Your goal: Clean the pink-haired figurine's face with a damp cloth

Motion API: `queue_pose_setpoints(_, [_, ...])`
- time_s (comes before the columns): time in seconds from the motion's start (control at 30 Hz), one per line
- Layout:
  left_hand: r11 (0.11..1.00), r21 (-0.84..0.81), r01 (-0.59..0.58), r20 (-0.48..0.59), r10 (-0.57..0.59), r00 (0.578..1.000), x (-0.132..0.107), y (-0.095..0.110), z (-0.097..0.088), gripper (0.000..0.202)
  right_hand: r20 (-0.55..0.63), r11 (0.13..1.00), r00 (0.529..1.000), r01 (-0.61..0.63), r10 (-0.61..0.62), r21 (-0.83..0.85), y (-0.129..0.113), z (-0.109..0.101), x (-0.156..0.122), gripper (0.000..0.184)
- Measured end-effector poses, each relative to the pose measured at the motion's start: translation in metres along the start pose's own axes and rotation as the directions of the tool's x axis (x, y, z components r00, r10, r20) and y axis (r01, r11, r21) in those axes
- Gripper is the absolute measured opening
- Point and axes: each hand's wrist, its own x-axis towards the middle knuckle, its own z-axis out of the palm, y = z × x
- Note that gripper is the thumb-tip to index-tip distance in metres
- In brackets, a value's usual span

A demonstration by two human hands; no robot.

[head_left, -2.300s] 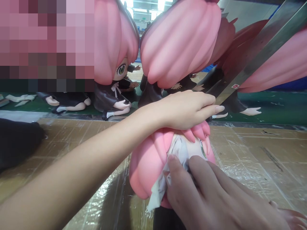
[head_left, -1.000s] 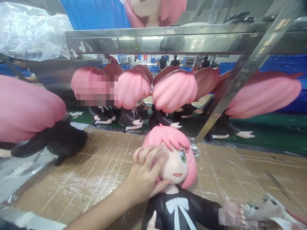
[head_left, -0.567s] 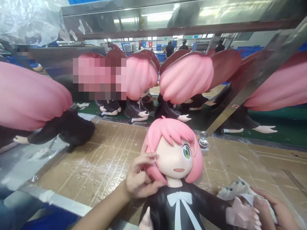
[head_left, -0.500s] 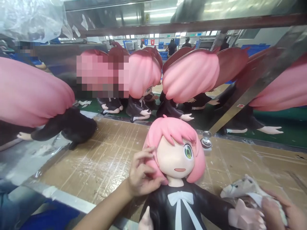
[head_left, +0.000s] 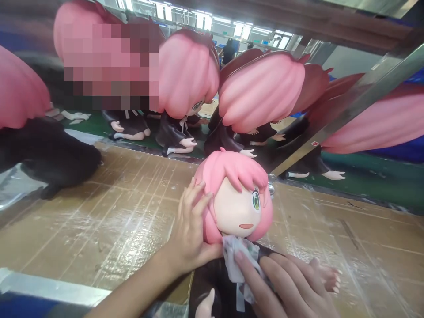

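A large figure (head_left: 233, 210) with pink hair, one green eye showing and a black dress lies face up on the worktop, its head away from me. My left hand (head_left: 194, 225) grips the side of its head, fingers along the hair and thumb by the jaw. In my right hand (head_left: 281, 282) is a crumpled white cloth (head_left: 236, 260), pressed to the neck just under the chin. The cloth and my fingers hide most of the white bow and chest. Beyond the head, a small round metal container (head_left: 271, 185) is partly hidden by the hair.
Brown cardboard under clear film covers the worktop (head_left: 132, 212). Behind it, several similar figures (head_left: 261, 97) kneel in a row on a green surface (head_left: 374, 176). A slanted metal post (head_left: 347, 106) stands at the right. Another figure (head_left: 56, 150) is at the left. A person (head_left: 228, 52) is far back.
My right hand has brought the cloth from beside the figure's outstretched hand to its neck. My left hand has flattened against the hair. The view has shifted and tilted.
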Motion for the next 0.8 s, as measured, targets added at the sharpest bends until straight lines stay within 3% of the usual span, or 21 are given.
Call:
queue_pose_setpoints(0.23, [0.999,0.014,0.052,0.003,-0.052,0.999,-0.001,0.001,-0.001,0.101,0.152,0.998,0.987,0.058,-0.055,-0.010,0.006,0.006,-0.001,0.040])
queue_pose_setpoints(0.5, [0.991,0.049,0.123,0.025,-0.125,0.992,0.001,0.004,0.000,0.099,0.164,0.995,0.983,0.073,-0.083,0.068,0.008,0.009,0.008,0.035])
queue_pose_setpoints(0.8, [0.998,0.023,0.054,0.051,-0.056,0.997,0.004,0.009,0.001,0.098,0.188,0.988,0.980,0.037,-0.065,0.149,0.011,0.008,0.000,0.040])
